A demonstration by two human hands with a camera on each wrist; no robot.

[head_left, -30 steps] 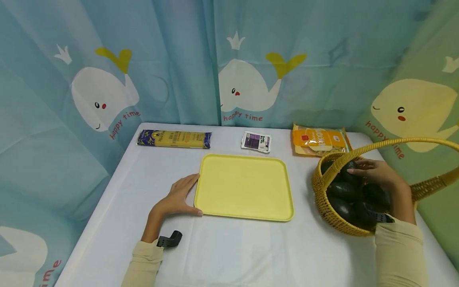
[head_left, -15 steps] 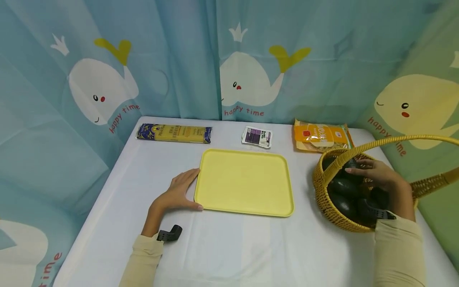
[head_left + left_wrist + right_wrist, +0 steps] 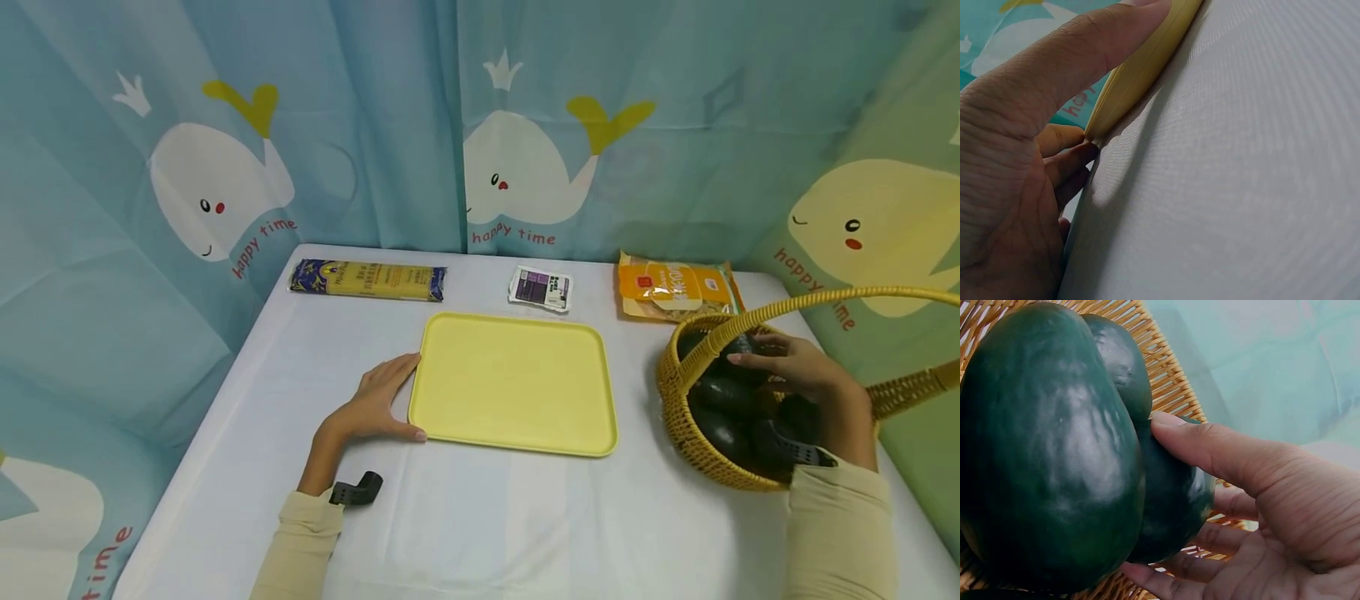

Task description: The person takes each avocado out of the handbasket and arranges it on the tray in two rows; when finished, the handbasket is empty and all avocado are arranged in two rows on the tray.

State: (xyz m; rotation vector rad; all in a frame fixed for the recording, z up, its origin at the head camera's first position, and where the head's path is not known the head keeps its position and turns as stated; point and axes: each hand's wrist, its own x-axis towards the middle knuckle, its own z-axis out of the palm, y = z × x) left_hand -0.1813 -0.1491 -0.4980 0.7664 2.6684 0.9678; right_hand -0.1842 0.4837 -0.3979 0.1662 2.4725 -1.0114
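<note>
In the head view my left hand (image 3: 370, 406) rests at the left end of the yellow tray (image 3: 517, 383), fingers spread along its left rim and thumb at the near corner. The left wrist view has the thumb (image 3: 1085, 56) lying across the tray's outer side (image 3: 1138, 78). My right hand (image 3: 806, 371) reaches under the handle into a wicker basket (image 3: 693, 437). It holds a dark green avocado (image 3: 1172, 494), thumb on one side and fingers round the other. A larger, glossy avocado (image 3: 1054, 450) fills the front of that wrist view, and several more lie in the basket.
Along the table's back edge lie a yellow and blue packet (image 3: 367, 280), a small purple and white sachet (image 3: 540, 288) and an orange bag (image 3: 678, 289). The basket's tall handle (image 3: 847, 293) arches over my right wrist. Whale-printed curtains (image 3: 390, 125) enclose the table.
The head view has tilted slightly, shifting the whole scene a little. Both hands keep their places, the left at the tray and the right in the basket.
</note>
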